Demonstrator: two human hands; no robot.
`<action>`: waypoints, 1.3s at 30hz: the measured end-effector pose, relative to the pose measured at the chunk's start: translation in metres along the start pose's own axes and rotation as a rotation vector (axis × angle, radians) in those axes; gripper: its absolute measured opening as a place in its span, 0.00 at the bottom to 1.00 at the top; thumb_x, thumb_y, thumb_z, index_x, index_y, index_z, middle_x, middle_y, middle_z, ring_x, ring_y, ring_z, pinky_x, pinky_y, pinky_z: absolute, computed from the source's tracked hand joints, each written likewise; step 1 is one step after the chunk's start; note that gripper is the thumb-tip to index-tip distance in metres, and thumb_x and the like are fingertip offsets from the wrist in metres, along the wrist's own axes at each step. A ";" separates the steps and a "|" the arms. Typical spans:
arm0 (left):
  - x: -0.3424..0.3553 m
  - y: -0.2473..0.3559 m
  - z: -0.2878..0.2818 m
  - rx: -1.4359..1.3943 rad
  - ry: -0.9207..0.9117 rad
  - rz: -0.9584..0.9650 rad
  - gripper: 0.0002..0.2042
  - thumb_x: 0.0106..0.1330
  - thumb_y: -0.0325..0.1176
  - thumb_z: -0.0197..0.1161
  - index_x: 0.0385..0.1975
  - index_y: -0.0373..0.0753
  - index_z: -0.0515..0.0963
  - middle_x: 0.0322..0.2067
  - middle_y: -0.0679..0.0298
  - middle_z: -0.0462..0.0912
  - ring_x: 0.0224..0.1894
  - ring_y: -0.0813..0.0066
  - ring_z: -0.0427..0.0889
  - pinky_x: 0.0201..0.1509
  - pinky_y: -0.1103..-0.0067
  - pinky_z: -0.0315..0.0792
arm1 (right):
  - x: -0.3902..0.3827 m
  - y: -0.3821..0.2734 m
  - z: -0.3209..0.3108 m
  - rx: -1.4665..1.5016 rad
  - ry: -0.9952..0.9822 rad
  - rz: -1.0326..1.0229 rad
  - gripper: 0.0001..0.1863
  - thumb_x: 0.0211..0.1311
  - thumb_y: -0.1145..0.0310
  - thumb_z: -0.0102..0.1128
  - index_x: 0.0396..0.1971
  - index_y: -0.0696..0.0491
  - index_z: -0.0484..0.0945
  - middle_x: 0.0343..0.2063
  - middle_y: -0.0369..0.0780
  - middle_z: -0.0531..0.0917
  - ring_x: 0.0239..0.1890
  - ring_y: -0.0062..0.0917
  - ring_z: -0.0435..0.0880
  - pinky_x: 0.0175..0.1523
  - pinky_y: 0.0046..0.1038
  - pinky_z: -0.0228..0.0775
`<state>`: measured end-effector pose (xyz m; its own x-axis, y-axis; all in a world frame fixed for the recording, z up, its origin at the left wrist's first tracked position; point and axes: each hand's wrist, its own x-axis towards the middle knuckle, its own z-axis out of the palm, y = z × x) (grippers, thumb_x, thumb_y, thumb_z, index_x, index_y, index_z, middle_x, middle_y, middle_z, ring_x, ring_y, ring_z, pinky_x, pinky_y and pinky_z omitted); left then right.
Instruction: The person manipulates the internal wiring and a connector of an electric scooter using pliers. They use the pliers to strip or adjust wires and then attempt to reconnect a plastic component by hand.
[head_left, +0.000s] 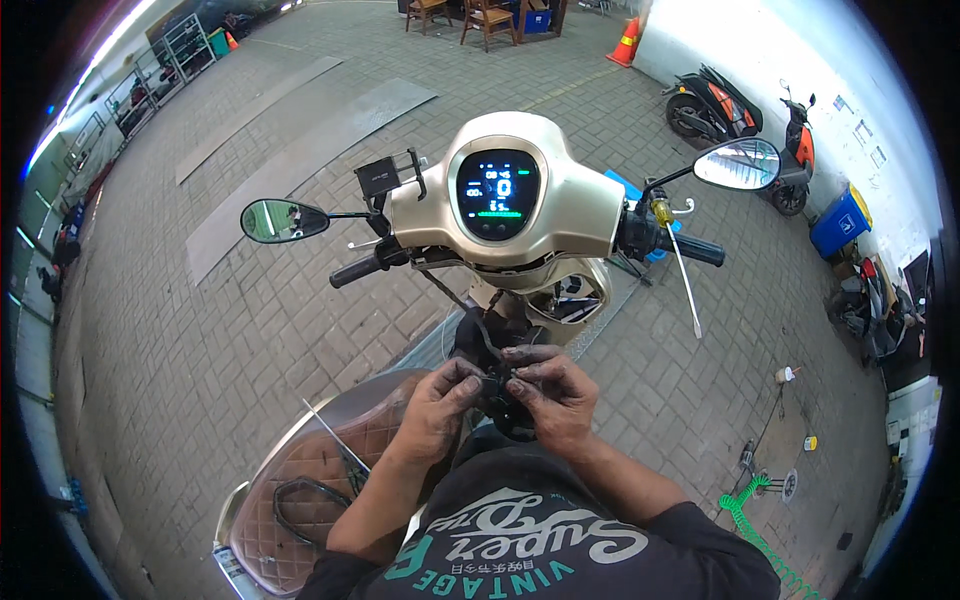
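Note:
My left hand (440,410) and my right hand (550,400) are closed on a small black part (497,392), low in the middle below a gold scooter's handlebar cowl (565,215). The fingertips of both are pressed to it, and a dark cable (450,298) runs down from under the cowl to them. Above them glows a round-cornered dashboard display (497,195). A long screwdriver (685,280) hangs at the right grip. To my lower left lies a quilted brown seat (300,455) with a thin rod and a black loop on it.
Two orange-and-black scooters (715,105), a blue bin (840,220) and another parked scooter (862,320) line the right wall. An orange cone (625,45) and wooden chairs (485,25) stand behind. A green coiled hose (760,540) lies at lower right; flat boards (320,160) lie on the paving.

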<state>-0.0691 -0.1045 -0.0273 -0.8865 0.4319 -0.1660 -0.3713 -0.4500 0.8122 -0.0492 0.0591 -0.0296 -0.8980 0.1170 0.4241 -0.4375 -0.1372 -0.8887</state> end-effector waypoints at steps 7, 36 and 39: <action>0.002 0.000 0.000 -0.028 -0.055 -0.075 0.09 0.62 0.33 0.60 0.36 0.34 0.72 0.32 0.67 0.76 0.36 0.80 0.74 0.42 0.82 0.69 | 0.002 -0.004 -0.002 0.035 -0.058 0.061 0.08 0.51 0.84 0.60 0.30 0.60 0.72 0.42 0.50 0.77 0.47 0.32 0.77 0.51 0.30 0.69; 0.003 0.015 0.012 0.887 -0.111 0.331 0.25 0.53 0.34 0.67 0.50 0.32 0.68 0.41 0.51 0.79 0.43 0.62 0.80 0.47 0.74 0.72 | 0.015 -0.006 -0.007 0.071 0.015 0.395 0.04 0.50 0.78 0.65 0.26 0.60 0.79 0.31 0.39 0.79 0.37 0.22 0.76 0.45 0.22 0.67; 0.003 0.012 0.013 0.915 -0.105 0.359 0.27 0.53 0.34 0.67 0.52 0.32 0.67 0.45 0.50 0.76 0.47 0.60 0.78 0.50 0.73 0.70 | 0.016 -0.004 -0.008 0.107 -0.002 0.391 0.04 0.49 0.79 0.65 0.26 0.60 0.79 0.33 0.39 0.79 0.35 0.20 0.76 0.41 0.20 0.68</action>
<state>-0.0728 -0.0979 -0.0106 -0.8596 0.4748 0.1890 0.3103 0.1911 0.9312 -0.0612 0.0693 -0.0213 -0.9977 0.0337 0.0583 -0.0653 -0.2721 -0.9600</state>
